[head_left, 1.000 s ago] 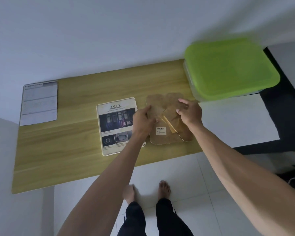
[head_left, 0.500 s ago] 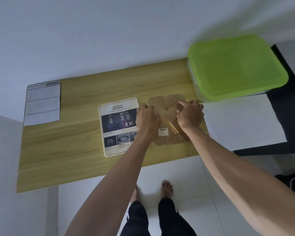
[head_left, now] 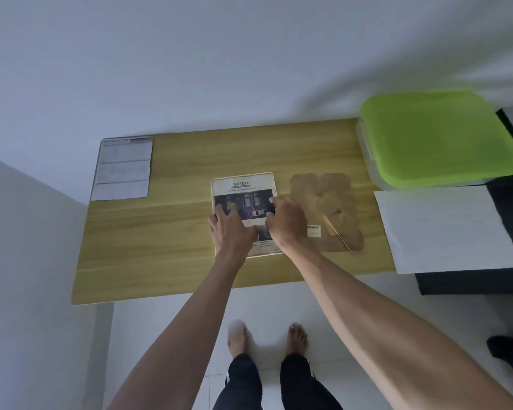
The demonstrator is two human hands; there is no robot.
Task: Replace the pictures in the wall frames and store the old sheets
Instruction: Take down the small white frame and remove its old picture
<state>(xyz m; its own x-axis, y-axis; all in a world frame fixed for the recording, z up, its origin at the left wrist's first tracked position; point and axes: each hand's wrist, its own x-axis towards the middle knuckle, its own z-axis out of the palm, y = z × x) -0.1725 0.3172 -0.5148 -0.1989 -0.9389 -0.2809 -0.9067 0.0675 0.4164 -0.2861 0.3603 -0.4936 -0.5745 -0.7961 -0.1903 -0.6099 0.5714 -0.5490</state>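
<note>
Wood-grain table (head_left: pixel 160 241): near its front edge I am seeing the left hand (head_left: pixel 233 232) lying spread and the right hand (head_left: pixel 285 221) curling onto the SAFETY sheet (head_left: pixel 243 184), probably pinning it for lifting. The brown backing board (head_left: pixel 329 187) is lying just beside, the green-lidded box (head_left: pixel 439 143) at the far right corner.
</note>
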